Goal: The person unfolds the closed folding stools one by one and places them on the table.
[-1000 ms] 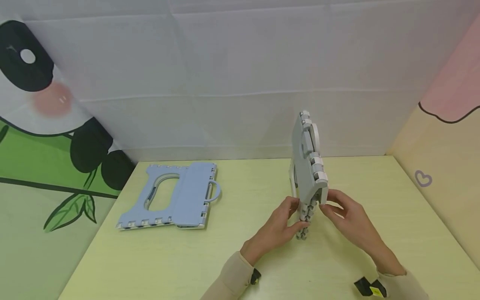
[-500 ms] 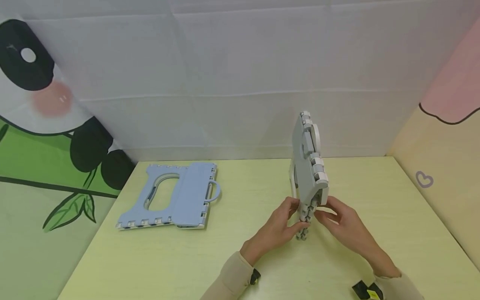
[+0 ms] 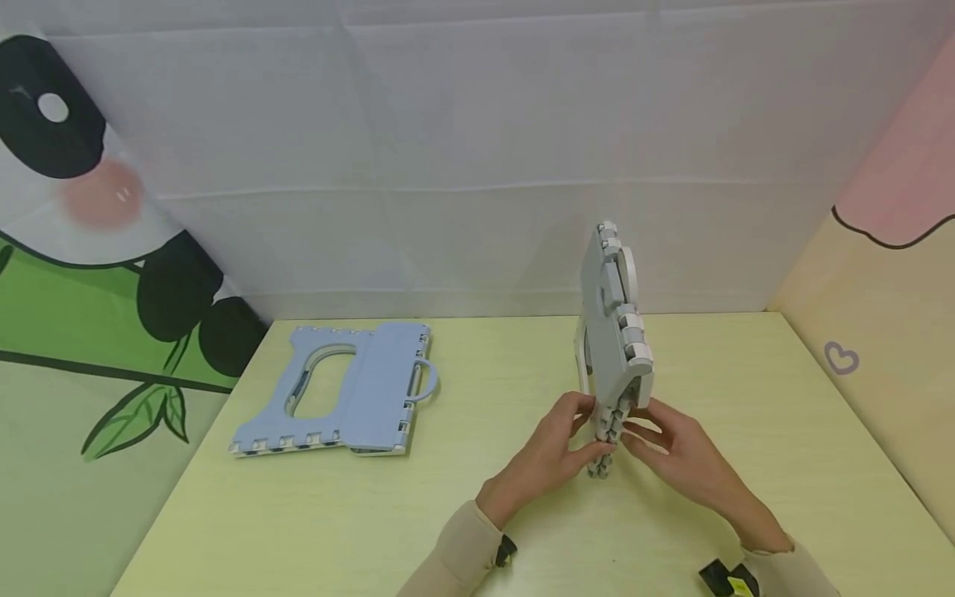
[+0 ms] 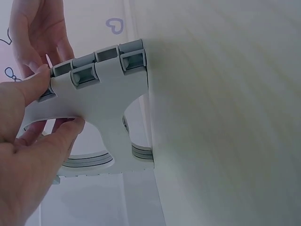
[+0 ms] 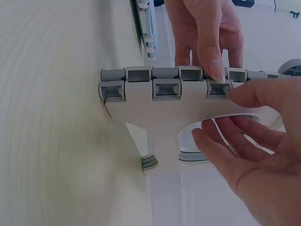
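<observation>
A light grey folding step stool (image 3: 606,340) stands upright on its side, folded, its narrow hinged edge towards me. My left hand (image 3: 545,456) grips its lower near part from the left; in the left wrist view the thumb lies on the hinged edge and fingers reach the leg cutout of the stool (image 4: 108,99). From the right, my right hand (image 3: 682,456) holds the same part. The right wrist view has its thumb at the hinge row of the stool (image 5: 162,108), with fingers curled by the cutout. Some fingertips are hidden behind the panel.
A second folding step stool (image 3: 380,390), blue, lies flat on the left of the pale yellow table (image 3: 313,531), its loop handle pointing right. A white cloth wall (image 3: 462,249) rises along the table's back edge. Printed side walls flank the table.
My right hand has moved left and closer to the stool's near edge, its thumb coming in against it. The left hand and both stools stay in place.
</observation>
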Motion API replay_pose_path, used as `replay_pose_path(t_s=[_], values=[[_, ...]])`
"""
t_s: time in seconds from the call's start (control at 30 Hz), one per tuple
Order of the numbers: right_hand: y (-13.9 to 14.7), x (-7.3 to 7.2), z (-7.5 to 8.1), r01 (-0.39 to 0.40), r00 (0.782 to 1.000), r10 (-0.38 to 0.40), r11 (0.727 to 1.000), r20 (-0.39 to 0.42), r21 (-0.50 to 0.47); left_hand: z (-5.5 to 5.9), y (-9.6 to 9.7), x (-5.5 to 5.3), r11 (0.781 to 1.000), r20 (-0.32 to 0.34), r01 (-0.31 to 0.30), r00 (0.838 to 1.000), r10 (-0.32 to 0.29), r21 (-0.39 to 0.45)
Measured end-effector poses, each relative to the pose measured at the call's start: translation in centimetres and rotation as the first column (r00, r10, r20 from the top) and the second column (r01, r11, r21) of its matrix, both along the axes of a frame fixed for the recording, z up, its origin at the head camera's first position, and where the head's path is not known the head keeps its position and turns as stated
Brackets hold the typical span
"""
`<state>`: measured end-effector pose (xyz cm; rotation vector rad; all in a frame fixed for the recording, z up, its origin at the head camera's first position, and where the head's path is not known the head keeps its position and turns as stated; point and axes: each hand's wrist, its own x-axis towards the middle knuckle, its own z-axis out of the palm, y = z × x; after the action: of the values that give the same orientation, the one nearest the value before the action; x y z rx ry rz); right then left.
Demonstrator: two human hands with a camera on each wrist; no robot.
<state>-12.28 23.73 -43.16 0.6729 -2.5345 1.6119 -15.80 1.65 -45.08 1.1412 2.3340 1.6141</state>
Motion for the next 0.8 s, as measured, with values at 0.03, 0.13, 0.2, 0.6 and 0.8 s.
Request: replay_pose_path(t_s=[0.03,0.13,0.2,0.6,0.8], values=[[0.0,0.0,0.0,-0.003,1.000,0.003,1.000,0.002,0.003,0.0,0.0,0.0,1.000,-0.001,-0.001,1.000,0.001,0.002],[0.1,-0.1,-0.2,-0.024,1.000,0.024,1.000,0.006,0.003,0.0,0.0,0.0,1.000,-0.007,0.000,1.000,0.001,0.006],[0.1,-0.1,-0.4,-0.036,0.999,0.036,0.999,0.003,0.008,0.0,-0.1,0.0,1.000,-0.009,0.003,1.000,-0.003,0.009],[-0.1,-0.3,-0.9,-0.047,0.999,0.047,0.999,-0.022,-0.005,-0.2,-0.3,-0.3,1.000,-0.034,0.028,0.999,-0.027,0.004],[-0.5,-0.5,-1.1,-0.034,0.999,0.033,0.999,-0.042,-0.020,-0.1,-0.1,-0.2,1.000,-0.014,0.004,1.000,-0.004,-0.003]])
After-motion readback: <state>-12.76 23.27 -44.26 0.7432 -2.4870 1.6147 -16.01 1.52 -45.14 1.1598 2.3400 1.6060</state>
